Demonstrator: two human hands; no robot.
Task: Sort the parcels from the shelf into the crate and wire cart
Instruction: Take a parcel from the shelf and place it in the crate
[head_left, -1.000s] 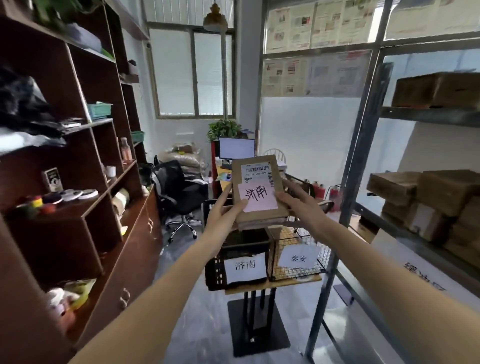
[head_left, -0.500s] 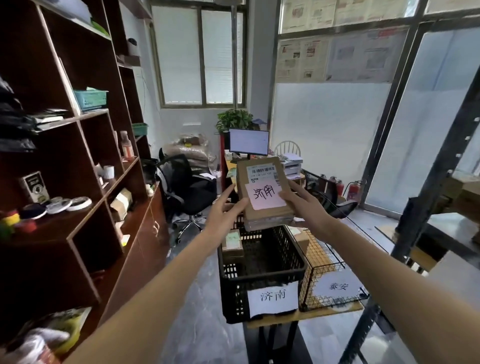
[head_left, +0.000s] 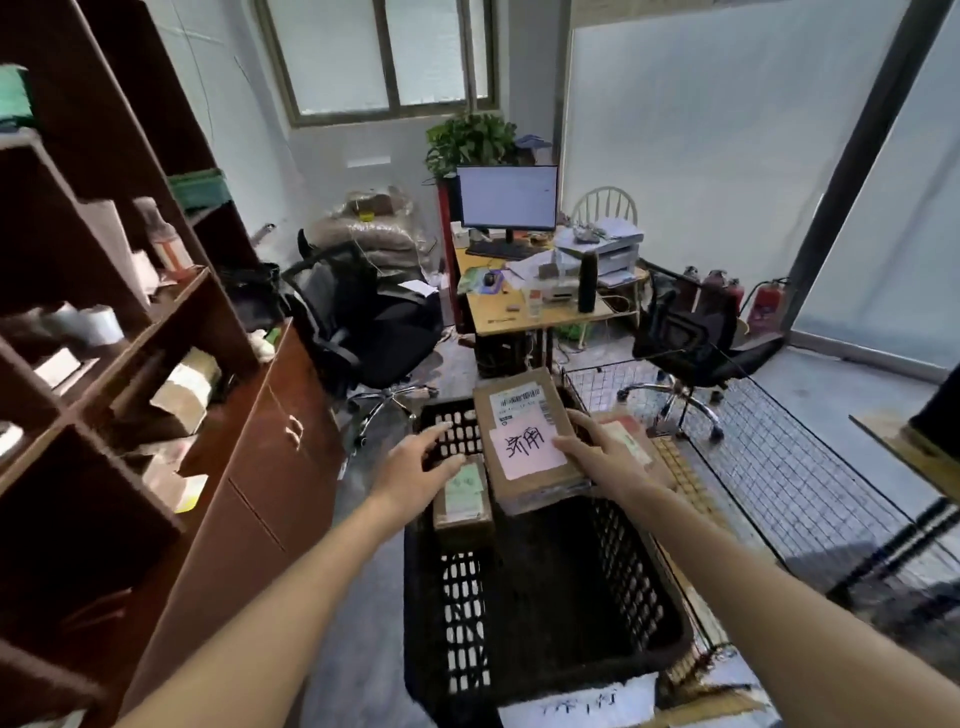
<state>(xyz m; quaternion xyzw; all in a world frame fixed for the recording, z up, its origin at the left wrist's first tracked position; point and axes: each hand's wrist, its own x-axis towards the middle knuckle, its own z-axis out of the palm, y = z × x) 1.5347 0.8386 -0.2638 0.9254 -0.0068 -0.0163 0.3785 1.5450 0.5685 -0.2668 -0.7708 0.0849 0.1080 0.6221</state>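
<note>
A brown cardboard parcel (head_left: 524, 441) with a barcode label and a pink handwritten note sits low over the far end of the black plastic crate (head_left: 545, 613). My right hand (head_left: 597, 454) grips its right edge, thumb on top. My left hand (head_left: 421, 467) hovers just left of the parcel with straight fingers and holds nothing. Under that hand, a smaller parcel (head_left: 462, 501) with a green label lies inside the crate. The wire cart (head_left: 779, 467) stands right of the crate, and a labelled parcel (head_left: 631, 441) lies in its near-left corner.
A dark wooden shelf unit (head_left: 130, 364) with cabinets fills the left side. Two black office chairs (head_left: 363, 322) (head_left: 691, 338) and a desk (head_left: 519, 306) with a monitor stand behind the crate. Red fire extinguishers (head_left: 763, 306) line the far right. A shelf corner (head_left: 914, 441) juts in at the right edge.
The parcel came down from chest height into the far end of the crate. My left hand let go of it and opened. The view tilted down towards the crate.
</note>
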